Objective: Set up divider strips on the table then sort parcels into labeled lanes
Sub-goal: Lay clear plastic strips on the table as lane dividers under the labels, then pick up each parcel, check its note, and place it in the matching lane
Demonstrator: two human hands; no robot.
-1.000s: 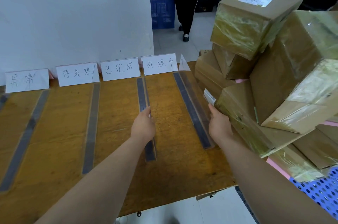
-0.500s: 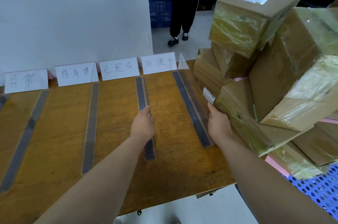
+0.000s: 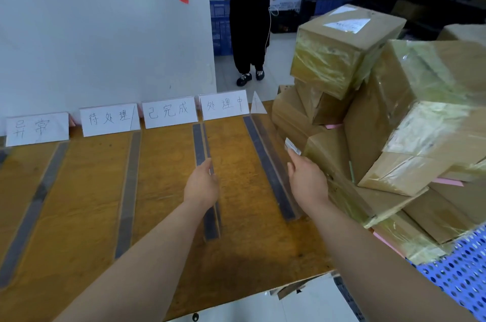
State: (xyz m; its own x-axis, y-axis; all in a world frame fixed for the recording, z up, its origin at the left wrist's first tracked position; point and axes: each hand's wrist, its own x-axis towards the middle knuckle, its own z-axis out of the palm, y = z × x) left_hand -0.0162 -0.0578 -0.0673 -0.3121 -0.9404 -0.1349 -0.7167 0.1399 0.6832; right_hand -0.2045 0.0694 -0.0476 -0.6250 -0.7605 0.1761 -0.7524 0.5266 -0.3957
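Note:
Several grey divider strips with clear upright fins lie lengthwise on the wooden table (image 3: 163, 190). My left hand (image 3: 201, 185) holds the middle divider strip (image 3: 199, 143) about halfway along, fingers against its fin. The rightmost strip (image 3: 265, 161) lies between my hands. My right hand (image 3: 306, 182) touches the left face of a low taped cardboard parcel (image 3: 328, 156) in the pile, index finger stretched up toward a white tag on its corner. Several white handwritten lane labels (image 3: 169, 114) stand along the table's far edge.
Taped brown parcels are stacked high at the right; the top box (image 3: 342, 51) leans over the table edge. A blue perforated crate (image 3: 462, 274) sits under the pile. A white wall (image 3: 105, 32) backs the table. A person in black (image 3: 249, 19) stands beyond.
Both hands have stayed where they were. The view has tilted slightly up, and the person in black behind the table has shifted their feet.

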